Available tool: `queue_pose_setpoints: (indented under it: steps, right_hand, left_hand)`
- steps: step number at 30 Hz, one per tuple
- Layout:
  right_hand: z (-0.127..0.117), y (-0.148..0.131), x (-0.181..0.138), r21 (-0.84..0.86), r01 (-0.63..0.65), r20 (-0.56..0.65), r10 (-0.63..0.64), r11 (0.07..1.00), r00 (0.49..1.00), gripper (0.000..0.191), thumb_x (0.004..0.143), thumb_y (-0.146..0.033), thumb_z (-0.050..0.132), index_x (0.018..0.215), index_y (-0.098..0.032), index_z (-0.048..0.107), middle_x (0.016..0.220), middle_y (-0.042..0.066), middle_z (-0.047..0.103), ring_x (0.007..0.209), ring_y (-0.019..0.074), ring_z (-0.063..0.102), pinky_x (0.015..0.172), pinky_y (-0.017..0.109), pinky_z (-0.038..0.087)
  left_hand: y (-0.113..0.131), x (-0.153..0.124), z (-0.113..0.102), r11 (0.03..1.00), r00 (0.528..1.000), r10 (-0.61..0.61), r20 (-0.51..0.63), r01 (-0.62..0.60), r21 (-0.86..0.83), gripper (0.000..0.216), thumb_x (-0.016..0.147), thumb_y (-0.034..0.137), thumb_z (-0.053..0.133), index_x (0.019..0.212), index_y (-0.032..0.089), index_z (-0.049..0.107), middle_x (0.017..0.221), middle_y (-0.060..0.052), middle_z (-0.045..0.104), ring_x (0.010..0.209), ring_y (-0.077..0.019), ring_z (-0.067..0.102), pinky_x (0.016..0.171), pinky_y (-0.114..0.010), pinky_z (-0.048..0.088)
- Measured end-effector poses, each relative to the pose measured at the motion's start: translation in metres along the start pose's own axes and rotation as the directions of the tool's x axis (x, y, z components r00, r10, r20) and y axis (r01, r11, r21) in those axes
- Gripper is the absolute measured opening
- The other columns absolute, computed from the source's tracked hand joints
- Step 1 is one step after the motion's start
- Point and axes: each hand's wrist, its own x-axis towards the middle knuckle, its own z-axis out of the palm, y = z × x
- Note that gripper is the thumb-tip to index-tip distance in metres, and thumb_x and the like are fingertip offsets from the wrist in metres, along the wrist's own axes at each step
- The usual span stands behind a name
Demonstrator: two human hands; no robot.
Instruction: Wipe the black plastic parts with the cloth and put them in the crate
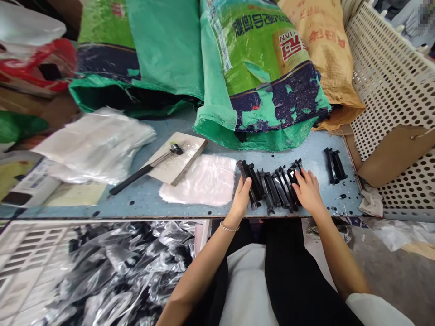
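Observation:
A row of slim black plastic parts [273,188] lies side by side at the near edge of the blue worktable. At the row's left end my left hand [241,199], a beaded bracelet on its wrist, is closed around a black plastic part [244,172], thumb on its near side. My right hand [308,192] rests against the right end of the row, its fingers stretched out and apart, touching the outermost parts. Two or so similar black parts [335,165] stand apart to the right. Beside my left hand lies a stack of clear plastic bags [204,181].
A hammer [146,170] lies across a pale block [186,158]. Green woven sacks [217,99] and a yellow sack [326,59] line the back. A perforated white crate [397,77] stands right. Below left, a crate holds bagged black parts [136,267]. Small screws [341,196] lie near the right edge.

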Motion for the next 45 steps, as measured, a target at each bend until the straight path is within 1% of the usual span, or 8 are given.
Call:
queue_pose_setpoints:
  steps: [5,9,16,23,30,36,41,45]
  right_hand:
    - [-0.002,-0.065,-0.032,0.565,0.042,0.174,-0.168,0.824,0.97,0.073,0.092,-0.042,0.067,0.157,-0.025,0.04,0.152,0.014,0.054,0.136,0.032,0.055,0.112,0.052,0.048]
    - [0.005,-0.093,-0.042,0.729,-0.183,0.305,-0.073,0.66,0.95,0.06,0.085,-0.037,0.075,0.142,-0.027,0.058,0.132,0.009,0.069,0.112,0.0291,0.07,0.099,0.047,0.057]
    - [0.007,-0.097,-0.017,0.858,-0.452,0.462,0.015,0.243,0.887,0.054,0.071,-0.041,0.087,0.119,-0.022,0.069,0.114,0.008,0.077,0.101,0.0273,0.073,0.093,0.044,0.057]
    - [0.029,-0.148,0.016,0.852,-0.479,0.456,-0.153,-0.212,0.877,0.037,0.074,-0.042,0.084,0.102,-0.02,0.076,0.104,0.008,0.079,0.104,0.0255,0.072,0.102,0.044,0.054]
    - [0.06,-0.189,0.05,0.754,-0.516,0.502,-0.148,-0.407,0.852,0.026,0.075,-0.036,0.08,0.093,-0.019,0.072,0.103,0.008,0.079,0.108,0.026,0.071,0.099,0.044,0.057]
    - [0.079,-0.196,0.058,0.818,-0.432,0.479,0.034,-0.38,0.877,0.023,0.074,-0.037,0.078,0.09,-0.023,0.069,0.098,0.004,0.078,0.11,0.0253,0.07,0.097,0.041,0.058]
    - [0.072,-0.19,0.058,0.878,-0.392,0.401,-0.023,-0.274,0.916,0.027,0.076,-0.046,0.076,0.089,-0.024,0.068,0.101,0.006,0.078,0.114,0.0281,0.069,0.102,0.046,0.055]
    - [0.06,-0.184,0.059,0.88,-0.394,0.39,-0.069,-0.266,0.918,0.029,0.077,-0.045,0.075,0.095,-0.023,0.07,0.107,0.007,0.077,0.119,0.0278,0.066,0.104,0.047,0.053]
  left_hand:
    - [0.021,-0.03,0.013,0.956,0.993,-0.027,0.116,0.059,-0.286,0.054,0.09,0.057,0.066,0.132,0.025,0.055,0.13,-0.007,0.069,0.124,-0.0276,0.064,0.109,-0.043,0.051]
    - [0.031,-0.037,-0.007,0.95,0.958,0.267,0.102,-0.28,0.137,0.042,0.1,0.05,0.053,0.133,0.025,0.056,0.134,-0.008,0.064,0.127,-0.0241,0.059,0.112,-0.04,0.046]
    - [0.048,0.017,-0.088,0.256,0.907,0.398,0.138,-0.254,0.933,0.014,0.094,0.028,0.061,0.085,0.017,0.064,0.101,-0.017,0.067,0.105,-0.0336,0.062,0.093,-0.05,0.05]
    - [0.063,0.032,-0.12,0.695,0.972,0.227,0.069,-0.211,0.687,0.019,0.079,0.031,0.072,0.066,0.02,0.063,0.083,-0.003,0.064,0.075,-0.0173,0.062,0.071,-0.03,0.05]
    - [0.063,0.033,-0.12,0.73,0.969,0.239,0.069,-0.226,0.645,0.025,0.083,0.034,0.062,0.063,0.02,0.067,0.086,-0.006,0.07,0.086,-0.0204,0.065,0.082,-0.034,0.051]
    - [0.063,0.024,-0.121,0.756,0.97,0.244,-0.007,-0.185,0.628,0.007,0.076,0.025,0.062,0.078,0.02,0.065,0.092,-0.005,0.072,0.08,-0.0178,0.067,0.074,-0.029,0.054]
    - [0.062,0.019,-0.109,0.652,0.955,0.268,0.128,-0.277,0.706,0.035,0.08,0.013,0.053,0.112,0.024,0.062,0.089,-0.001,0.075,0.084,-0.0182,0.07,0.081,-0.032,0.053]
    - [0.061,0.022,-0.102,0.772,0.979,0.191,0.068,-0.192,0.605,0.025,0.083,0.023,0.06,0.107,0.024,0.059,0.08,0.001,0.073,0.073,-0.0171,0.069,0.074,-0.03,0.053]
